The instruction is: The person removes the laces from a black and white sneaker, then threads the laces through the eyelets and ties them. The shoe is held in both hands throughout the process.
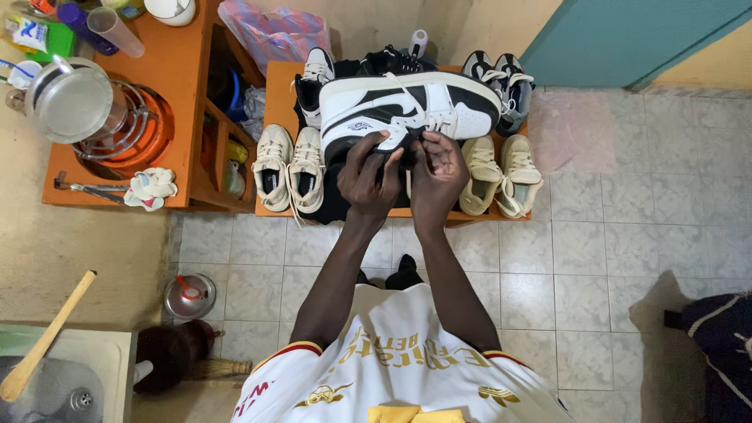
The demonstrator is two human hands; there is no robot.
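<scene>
A black-and-white high-top sneaker [407, 110] lies on its side above an orange shelf [276, 86], its sole facing away from me. My left hand [368, 176] grips the black collar of the sneaker. My right hand [437, 174] pinches the shoe's top edge near the white laces. Both hands are close together and touch the shoe.
On the shelf sit a cream pair [288, 166] at left, another cream pair [501, 174] at right, and dark pairs [501, 82] behind. An orange cabinet [168, 70] with a metal kettle [70, 102] stands left. A pot lid [189, 296], brush [168, 356] and sink [55, 376] are lower left.
</scene>
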